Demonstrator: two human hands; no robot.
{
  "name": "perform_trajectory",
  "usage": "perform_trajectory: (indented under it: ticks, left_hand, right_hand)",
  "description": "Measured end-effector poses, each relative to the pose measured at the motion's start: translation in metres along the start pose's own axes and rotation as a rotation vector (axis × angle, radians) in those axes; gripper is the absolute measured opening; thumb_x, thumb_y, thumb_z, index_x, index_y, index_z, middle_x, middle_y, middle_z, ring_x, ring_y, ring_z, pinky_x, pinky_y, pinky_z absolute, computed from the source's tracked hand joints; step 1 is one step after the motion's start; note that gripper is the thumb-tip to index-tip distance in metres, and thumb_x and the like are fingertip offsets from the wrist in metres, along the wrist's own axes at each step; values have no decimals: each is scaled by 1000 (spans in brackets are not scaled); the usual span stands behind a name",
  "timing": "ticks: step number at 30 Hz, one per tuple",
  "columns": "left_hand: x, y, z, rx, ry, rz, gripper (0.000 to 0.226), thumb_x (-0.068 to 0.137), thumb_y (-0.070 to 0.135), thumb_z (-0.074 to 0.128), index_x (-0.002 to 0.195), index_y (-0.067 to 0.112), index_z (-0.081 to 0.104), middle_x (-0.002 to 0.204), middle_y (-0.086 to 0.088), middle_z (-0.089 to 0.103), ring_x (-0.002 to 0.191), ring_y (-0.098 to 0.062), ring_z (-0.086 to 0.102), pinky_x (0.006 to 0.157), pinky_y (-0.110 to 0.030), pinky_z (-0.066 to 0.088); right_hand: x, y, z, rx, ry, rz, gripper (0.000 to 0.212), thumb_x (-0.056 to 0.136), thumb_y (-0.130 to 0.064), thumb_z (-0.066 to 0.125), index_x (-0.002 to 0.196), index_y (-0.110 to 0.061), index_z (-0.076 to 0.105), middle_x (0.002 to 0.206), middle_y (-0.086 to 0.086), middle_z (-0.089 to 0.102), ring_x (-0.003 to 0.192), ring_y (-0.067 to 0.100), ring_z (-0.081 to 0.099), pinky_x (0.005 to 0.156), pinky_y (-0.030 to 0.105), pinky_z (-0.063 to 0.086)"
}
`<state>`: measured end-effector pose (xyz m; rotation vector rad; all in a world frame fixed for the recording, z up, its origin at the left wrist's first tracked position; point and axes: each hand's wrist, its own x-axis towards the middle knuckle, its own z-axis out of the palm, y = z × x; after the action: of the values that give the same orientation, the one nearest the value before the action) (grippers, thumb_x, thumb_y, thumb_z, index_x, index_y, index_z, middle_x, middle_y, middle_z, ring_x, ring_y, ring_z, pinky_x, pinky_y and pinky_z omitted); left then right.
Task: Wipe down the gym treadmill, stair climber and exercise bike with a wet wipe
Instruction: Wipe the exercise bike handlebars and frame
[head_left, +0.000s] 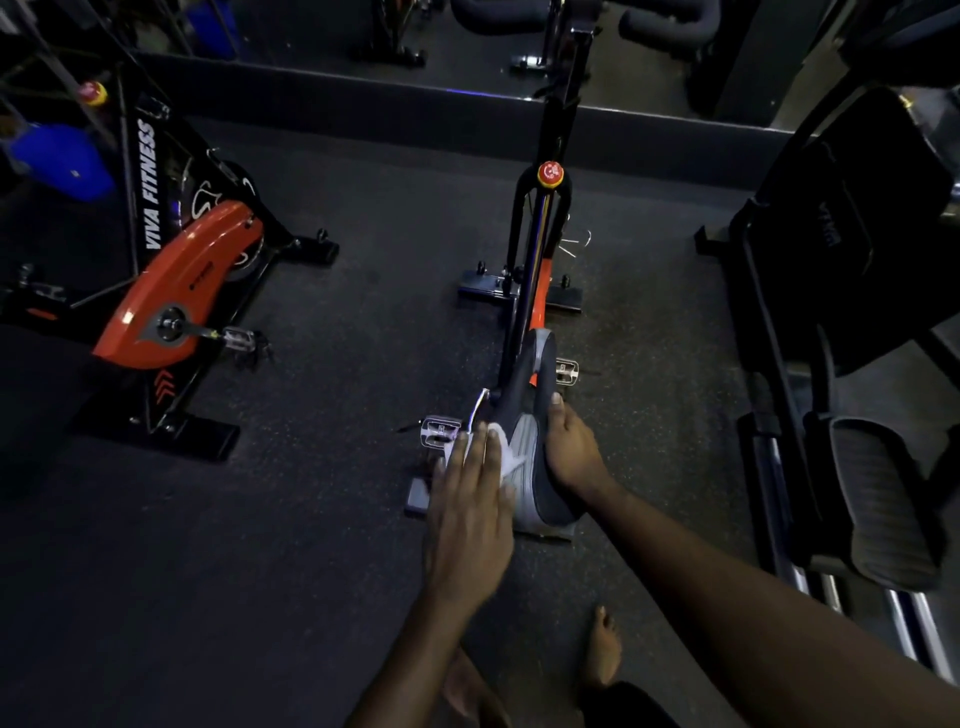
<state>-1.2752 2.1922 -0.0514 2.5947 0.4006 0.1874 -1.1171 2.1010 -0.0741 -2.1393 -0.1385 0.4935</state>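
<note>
Wiping the saddle (537, 384) of the exercise bike (540, 244) is the step in hand, judging by how both hands sit on it. The left hand (470, 488) lies flat, fingers straight and together, pressing a white wet wipe (503, 449) against the saddle's grey flank on its nine o'clock side. Only a crumpled corner of the wipe shows past the fingertips. The right hand (569, 452) clasps the opposite flank at three o'clock, thumb laid along the top and the other fingers folded over the edge out of sight, which looks like a brace to stop the seat twisting. To do this well, the flat palm should spread the wipe so that more of it meets the cover. It should then draw from the narrow nose at twelve o'clock back to the broad rear at six, following the ribbed grey panel where sweat would likely gather. The bracing hand covers its own patch, so the hands would need to swap sides to reach it. The red knob (550, 173) on the frame at twelve o'clock would want the same attention afterwards. A second bike (176, 280) stands at ten o'clock on the rubber floor (363, 260). At three o'clock is a black machine (878, 499) with a ribbed foot plate, possibly the stair climber.
</note>
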Motion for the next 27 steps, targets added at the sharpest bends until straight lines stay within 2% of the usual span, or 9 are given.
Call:
perform_trajectory:
  ticks: [7,10,12,16,18,20,23,25,27]
  left_hand:
    - [42,18,3,140,-31,-97,58,109,38,24,162,17,15,169,-1,14,156,-20,15,127,-42,7]
    - [62,24,7,186,-42,-162,60,109,43,19,163,18,11,170,-2,13,156,-20,13,126,-40,4]
    - [37,30,14,187,26,-177,62,108,46,17,163,18,16,169,-1,16,156,-19,15,126,-41,6]
    - [-18,38,31,145,93,-250,60,108,45,17,163,24,13,170,7,9,157,-14,4,127,-43,8]
    - [-9,46,34,179,125,-308,59,107,43,20,163,23,16,170,6,11,157,-15,6,127,-46,11]
    - [9,56,34,219,158,-390,60,106,45,15,162,23,20,169,5,15,156,-16,10,126,-48,10]
    - [14,75,42,226,187,-460,62,106,47,9,162,23,17,170,7,12,157,-16,5,127,-47,4]
    - [-3,94,56,176,195,-426,59,108,45,10,163,24,14,170,8,7,157,-14,0,127,-45,5]
    - [-14,105,63,118,196,-413,58,109,45,11,163,26,10,170,11,4,157,-11,-3,126,-41,3]
  right_hand:
    - [7,3,-5,137,-113,-56,41,110,-43,22,112,-28,60,122,-2,63,101,0,59,92,13,38]
    - [11,5,-5,163,-176,-85,53,111,-40,20,126,-9,61,132,9,62,124,19,57,111,35,39]
    - [12,9,-7,179,-218,-106,54,111,-39,21,128,-5,59,130,11,63,125,21,57,113,40,39]
    - [10,14,-6,234,-207,-115,48,111,-37,24,119,-7,61,117,3,64,109,13,59,99,25,41]
    - [13,17,-6,238,-219,-118,48,111,-38,24,113,-7,61,111,1,63,96,5,58,85,8,39]
    - [15,18,-4,235,-224,-130,49,111,-39,24,112,-6,61,108,2,64,90,2,58,77,5,38]
    - [18,23,-4,244,-258,-120,50,110,-43,24,122,-7,57,119,1,61,105,13,57,87,14,39]
    - [23,30,-7,296,-347,-104,54,109,-47,24,139,-10,50,139,-1,54,114,-2,46,96,4,33]
    - [30,37,-11,367,-470,-64,60,108,-51,26,150,-11,41,151,10,47,141,14,36,111,11,32]
